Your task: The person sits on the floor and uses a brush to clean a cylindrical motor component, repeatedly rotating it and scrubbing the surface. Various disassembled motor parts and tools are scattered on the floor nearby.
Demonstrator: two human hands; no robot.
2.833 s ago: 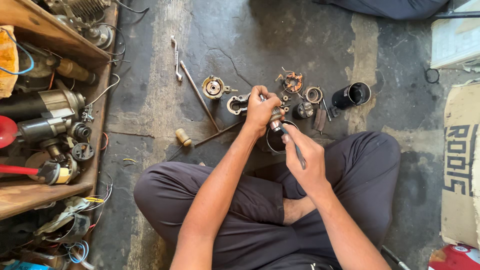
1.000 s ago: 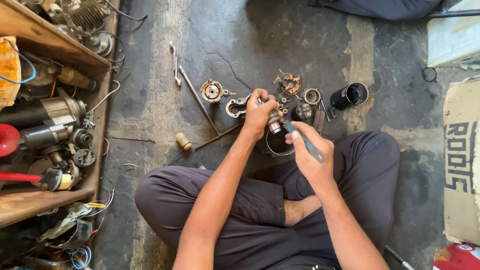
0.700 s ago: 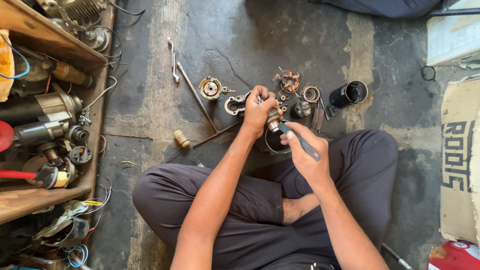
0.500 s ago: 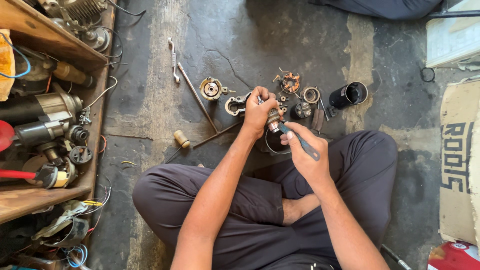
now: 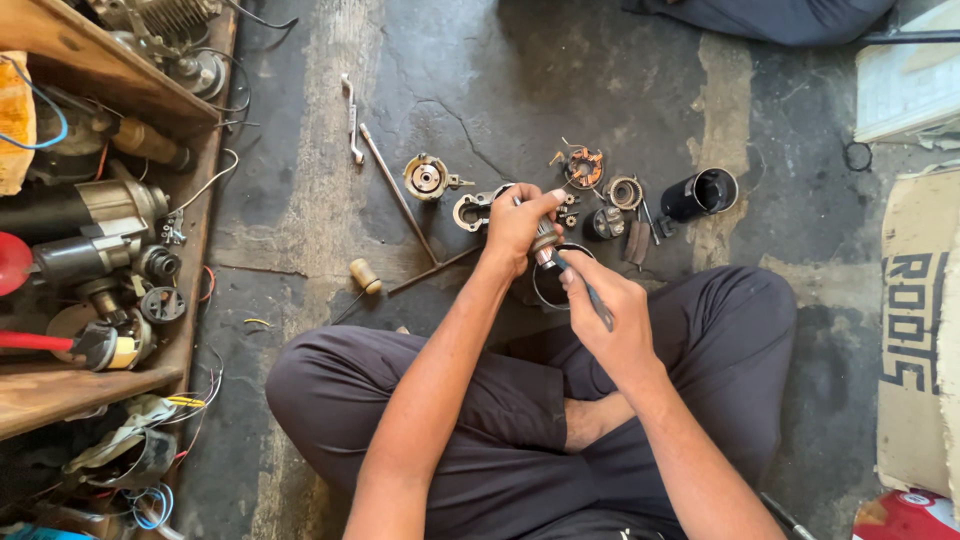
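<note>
Fingers of the left hand [image 5: 518, 222] close around a small metal part [image 5: 545, 243], a stubby, greasy piece held above the concrete floor [image 5: 300, 215] just ahead of the crossed legs. The right hand [image 5: 608, 312] sits nearer the body, its grip shut on a thin dark tool [image 5: 590, 292] whose long axis runs from the palm up and to the left, so the tip meets the part from below right; the part lies just beyond the right fingertips, and the left hand is the one wrapped on it. A thin wire ring [image 5: 560, 280] hangs or lies under the two hands; which, I cannot tell. Around them, loose pieces are spread on the floor: a round geared housing [image 5: 428, 178], a coppery brush plate [image 5: 583, 166], a coiled spring ring [image 5: 625, 191], and a black tube [image 5: 700, 194] lying on its side with its open mouth showing. A long steel rod [image 5: 400, 197] slants across the stained, cracked concrete, with a small cream-coloured cylinder [image 5: 364, 275] near its lower end. At left, a wooden shelf [image 5: 60, 390] carries worn, oily motor bodies and tangled wires.
</note>
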